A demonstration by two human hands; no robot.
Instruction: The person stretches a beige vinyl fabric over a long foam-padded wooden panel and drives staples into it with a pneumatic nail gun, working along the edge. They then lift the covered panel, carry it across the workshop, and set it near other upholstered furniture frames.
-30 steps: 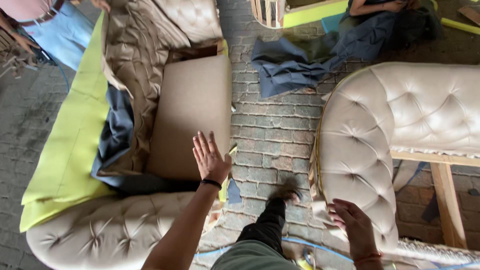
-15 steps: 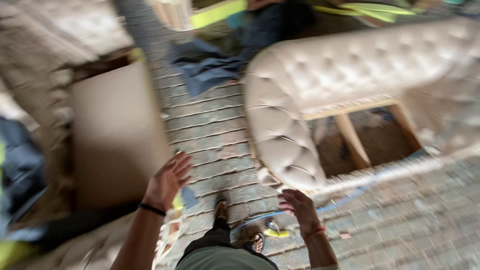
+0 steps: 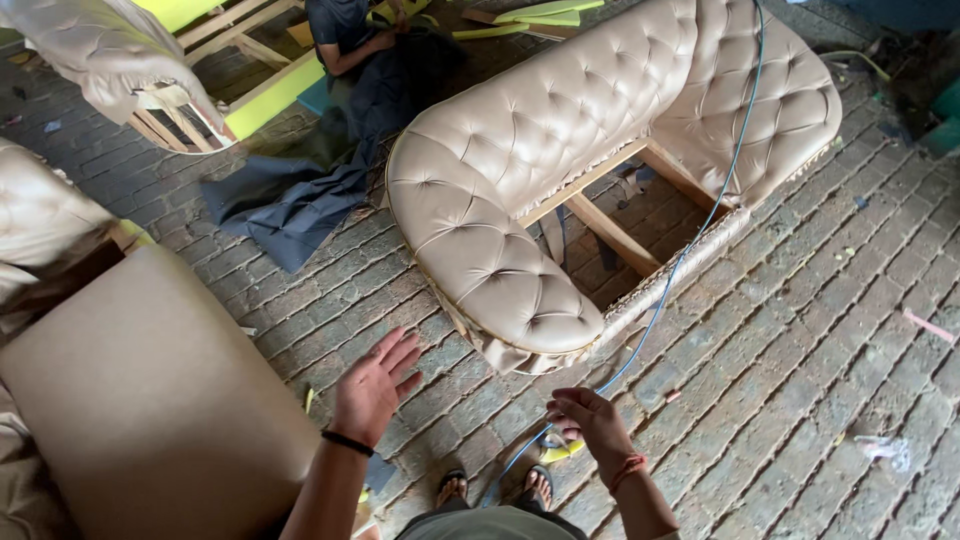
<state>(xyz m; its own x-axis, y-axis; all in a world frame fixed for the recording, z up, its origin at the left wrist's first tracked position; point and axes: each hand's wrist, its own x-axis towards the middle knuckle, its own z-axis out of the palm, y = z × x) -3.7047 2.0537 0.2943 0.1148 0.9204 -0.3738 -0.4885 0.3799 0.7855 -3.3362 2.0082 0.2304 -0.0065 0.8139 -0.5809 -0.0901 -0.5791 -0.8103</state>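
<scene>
My left hand (image 3: 372, 385) hovers open, fingers spread, above the brick floor, just right of a flat brown padded seat panel (image 3: 140, 400). It holds nothing. My right hand (image 3: 590, 420) is closed with its fingers pinched on a thin blue hose (image 3: 690, 250), which runs up from near my feet and over a beige tufted sofa frame (image 3: 520, 190). The sofa's rounded arm end lies just above my right hand; its open bottom shows wooden bars (image 3: 610, 220).
A person (image 3: 345, 35) sits at the top by dark blue fabric (image 3: 290, 200) spread on the bricks. Another tufted piece on a wooden frame (image 3: 120, 60) is top left. Yellow-green foam strips (image 3: 275, 95) lie beside it. My sandalled feet (image 3: 495, 487) stand on the brick floor (image 3: 830, 330).
The view has swung right and steadied, so the tufted sofa now fills the middle. My right hand has moved up and closed on the blue hose. My left hand stays open.
</scene>
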